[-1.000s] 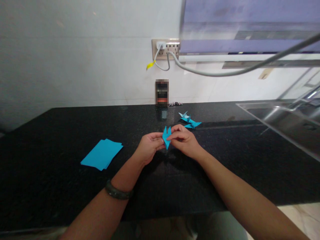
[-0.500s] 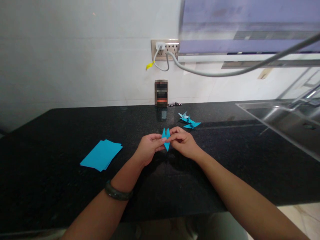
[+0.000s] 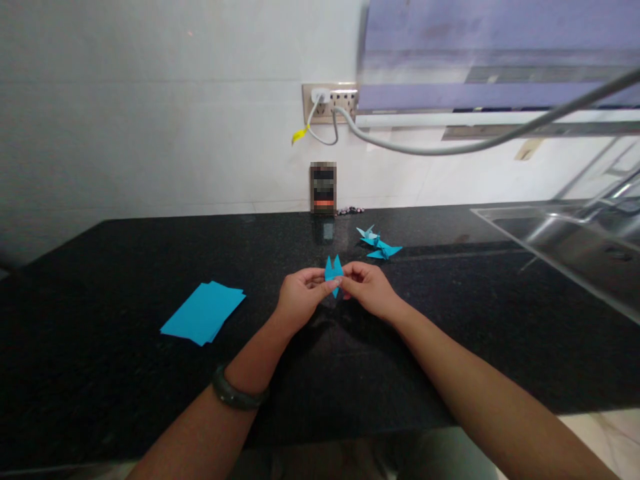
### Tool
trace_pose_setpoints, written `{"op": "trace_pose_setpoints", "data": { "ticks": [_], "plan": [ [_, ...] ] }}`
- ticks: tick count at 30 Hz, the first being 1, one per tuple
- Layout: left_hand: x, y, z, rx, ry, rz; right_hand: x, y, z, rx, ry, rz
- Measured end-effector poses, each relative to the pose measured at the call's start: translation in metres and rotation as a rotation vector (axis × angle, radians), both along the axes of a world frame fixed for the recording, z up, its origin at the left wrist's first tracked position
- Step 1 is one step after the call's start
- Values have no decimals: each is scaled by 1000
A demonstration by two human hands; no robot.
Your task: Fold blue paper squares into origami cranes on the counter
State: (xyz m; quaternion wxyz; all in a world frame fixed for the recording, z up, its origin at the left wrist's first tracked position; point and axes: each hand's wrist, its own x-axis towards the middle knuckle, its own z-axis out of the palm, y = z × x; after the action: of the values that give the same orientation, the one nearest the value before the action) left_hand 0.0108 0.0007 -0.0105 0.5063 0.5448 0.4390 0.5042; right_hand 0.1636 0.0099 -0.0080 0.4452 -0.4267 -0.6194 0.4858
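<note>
Between my two hands, above the black countertop (image 3: 320,387), is a partly folded blue origami paper (image 3: 333,268) with two points standing up and one pointing down. My left hand (image 3: 303,292) pinches its left side, thumb across the front. On the other side my right hand (image 3: 369,287) grips the right edge, its thumb meeting the left thumb near the middle. Fingers behind the paper are partly hidden. Several folded blue paper cranes (image 3: 383,249) lie close together beyond my right hand. To the left of my left hand rests a stack of blue paper sheets (image 3: 204,312).
A phone-like upright object (image 3: 323,188), pixelated, leans against the wall, with a beaded strand (image 3: 351,211) beside it. A metal sink (image 3: 590,233) is set in at the right. Above, a wall socket (image 3: 330,103) holds a plug and a grey cable (image 3: 425,148).
My right hand has shifted its grip, bringing its thumb to the front of the paper beside the left thumb. The paper's two upper points now stand wider apart.
</note>
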Motion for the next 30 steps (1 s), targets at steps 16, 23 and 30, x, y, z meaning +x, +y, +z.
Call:
{"op": "trace_pose_setpoints", "data": {
  "ticks": [16, 23, 30],
  "plan": [
    [-1, -5, 10, 47, 92, 31, -8, -10, 7, -43, 116, 35],
    [1, -6, 11, -61, -43, -20, -6, -8, 5, -16, 154, -50],
    [1, -5, 6, -170, -146, -59, -2, -6, 5, 31, 118, 0]
  ]
}}
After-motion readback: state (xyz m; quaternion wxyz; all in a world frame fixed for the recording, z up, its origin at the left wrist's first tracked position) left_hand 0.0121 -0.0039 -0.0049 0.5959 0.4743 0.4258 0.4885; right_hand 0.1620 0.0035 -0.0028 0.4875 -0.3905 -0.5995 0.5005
